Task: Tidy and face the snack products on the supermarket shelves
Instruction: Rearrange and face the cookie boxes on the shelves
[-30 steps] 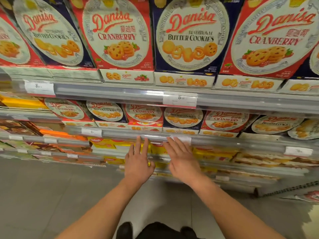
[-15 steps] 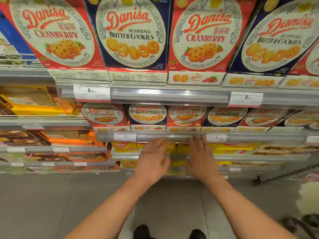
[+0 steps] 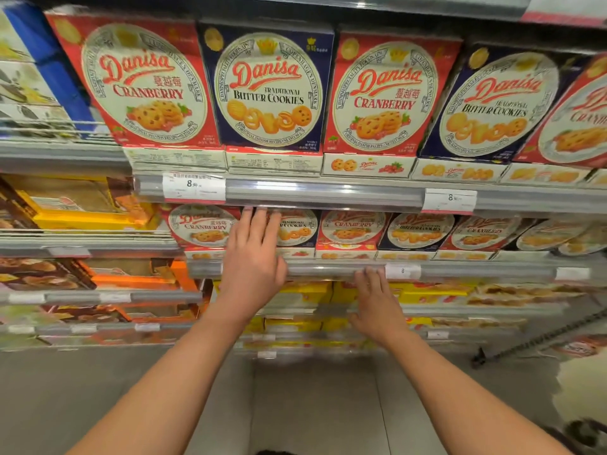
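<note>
Red Danisa cranberry boxes (image 3: 144,83) and navy butter cookie boxes (image 3: 267,90) alternate along the upper shelf. A second row of smaller ones fills the shelf below. My left hand (image 3: 254,257) reaches up with straight fingers laid over the front of a navy butter cookie box (image 3: 295,229) in that lower row, beside a red cranberry box (image 3: 202,224). My right hand (image 3: 374,300) hangs lower, fingers straight, its tips at the shelf rail (image 3: 328,269) near a price tag (image 3: 402,270). Neither hand grips anything.
Yellow snack boxes (image 3: 417,292) lie on the shelf under the right hand. Orange and brown packs (image 3: 131,274) fill the left bay. Price tags (image 3: 193,187) sit on the upper rail. Grey floor (image 3: 312,405) lies below.
My left hand has risen from the shelf rail onto the front of the lower-row butter cookie box. My right hand stays near the rail. The view has shifted slightly.
</note>
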A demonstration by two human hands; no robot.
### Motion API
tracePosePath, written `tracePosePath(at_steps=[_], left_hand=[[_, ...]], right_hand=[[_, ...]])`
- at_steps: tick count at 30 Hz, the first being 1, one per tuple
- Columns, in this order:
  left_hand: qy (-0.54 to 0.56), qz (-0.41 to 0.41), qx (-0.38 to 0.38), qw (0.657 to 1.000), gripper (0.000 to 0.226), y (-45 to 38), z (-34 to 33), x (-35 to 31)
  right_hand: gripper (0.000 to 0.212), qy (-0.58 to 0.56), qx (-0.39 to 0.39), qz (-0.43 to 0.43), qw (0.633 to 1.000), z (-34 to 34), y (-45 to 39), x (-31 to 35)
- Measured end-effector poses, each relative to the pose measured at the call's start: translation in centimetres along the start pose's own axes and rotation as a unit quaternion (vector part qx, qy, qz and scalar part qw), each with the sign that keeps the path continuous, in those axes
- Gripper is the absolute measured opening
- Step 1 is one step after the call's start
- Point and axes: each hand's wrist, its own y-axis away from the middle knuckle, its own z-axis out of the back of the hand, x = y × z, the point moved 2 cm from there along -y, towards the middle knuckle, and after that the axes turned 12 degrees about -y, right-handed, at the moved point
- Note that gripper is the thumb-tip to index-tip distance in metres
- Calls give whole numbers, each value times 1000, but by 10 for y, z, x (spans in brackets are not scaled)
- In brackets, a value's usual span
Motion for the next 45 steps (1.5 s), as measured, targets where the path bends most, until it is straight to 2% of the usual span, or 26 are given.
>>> tracePosePath(at_steps=[7,10,14,17,21,26,30,33,36,39,42,45], left_hand=[[-87,10,78,993,70,-29,-2,-9],[-92,9,54,994,70,-27,-1,-11],[-94,10,-28,995,65,-17,1,-12],[-84,10,-62,994,62,-8,1,-17],[-79,12,-53,995,63,-5,3,-16],[-83,-20,-45,995,77,-1,8,-11],[-92,-44,-73,992,56,5,9,-10],[-88,-66,-59,992,55,16,8,-6],[-34,-89,-34,995,62,30,6,-1],[55,-107,18,993,60,41,8,1],[145,-72,98,982,57,43,14,-10],[232,-30,150,961,51,43,19,-26]], right_hand=[[97,-23,9,14,1000,7,2,-2],[96,-26,12,23,999,9,2,-4],[93,-24,17,24,999,11,4,-4],[94,-25,18,24,999,11,4,-4],[94,-14,14,30,999,8,4,-6],[94,-19,13,30,999,7,3,-7],[92,-35,6,37,999,8,5,-9],[83,-86,8,39,996,13,6,-11],[69,-205,-15,46,978,25,15,-7],[75,-316,-27,84,945,42,34,7],[85,-361,-3,110,926,55,56,32],[75,-421,-3,100,901,60,70,46]])
